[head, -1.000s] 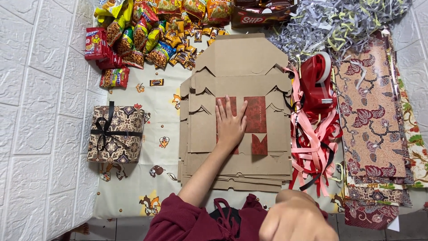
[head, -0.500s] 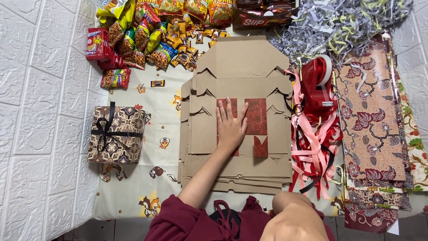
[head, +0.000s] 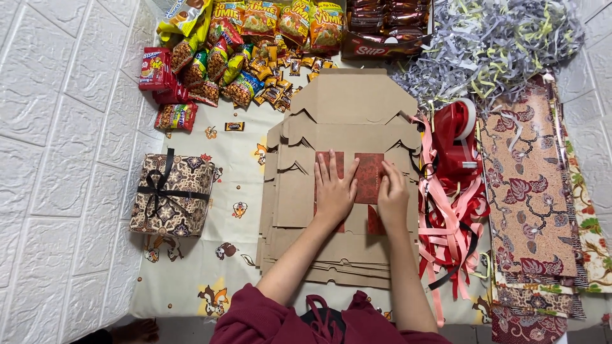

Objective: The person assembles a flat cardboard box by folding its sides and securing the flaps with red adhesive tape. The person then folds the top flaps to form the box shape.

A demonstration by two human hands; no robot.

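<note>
A stack of flat brown cardboard box blanks point(head: 344, 121) lies in the middle of a patterned cloth. On top of it rests a dark red card point(head: 368, 175). My left hand point(head: 334, 188) lies flat on the card's left half, fingers spread. My right hand point(head: 391, 194) presses on the card's right edge, fingers bent onto it. Both forearms reach in from the bottom, with maroon sleeves at the frame's lower edge.
A wrapped batik-pattern box with black ribbon point(head: 171, 193) sits at the left. Snack packets point(head: 236, 44) pile at the back left, shredded paper point(head: 491, 44) at the back right. A red tape dispenser point(head: 456, 137), pink ribbons point(head: 449, 229) and patterned wrapping sheets point(head: 532, 191) lie to the right.
My right hand has come up from the bottom edge onto the red card's right side. My left hand has stayed flat on the card.
</note>
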